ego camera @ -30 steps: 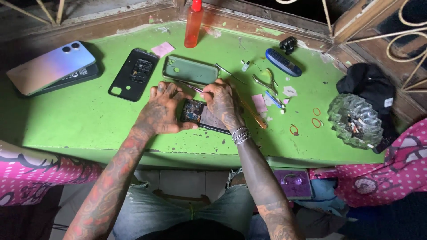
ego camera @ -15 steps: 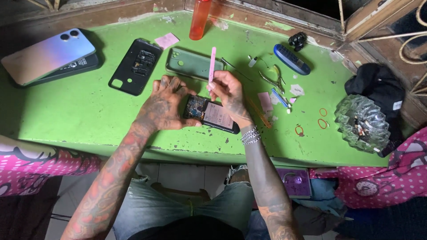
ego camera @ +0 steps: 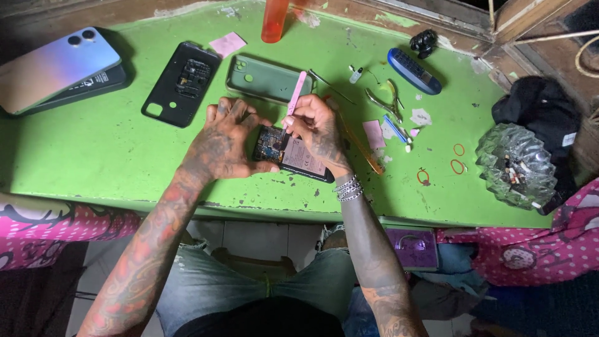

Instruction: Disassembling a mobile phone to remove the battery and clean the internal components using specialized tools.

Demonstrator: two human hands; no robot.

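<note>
Hands number two: the left hand (ego camera: 223, 140) clamps one opened phone (ego camera: 292, 154) flat near the green table's (ego camera: 75, 168) front edge, circuit board and pale battery bared; the right hand (ego camera: 316, 128) pinches one pink pry stick (ego camera: 294, 98) upright on its board. Three rubber bands (ego camera: 458, 158) lie right.

Both tattooed hands, left (ego camera: 224, 142) and right (ego camera: 318, 128), meet with fingers curled, forearms converging.

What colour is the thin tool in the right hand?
Pink; the thin tool shows best in the head view.
</note>
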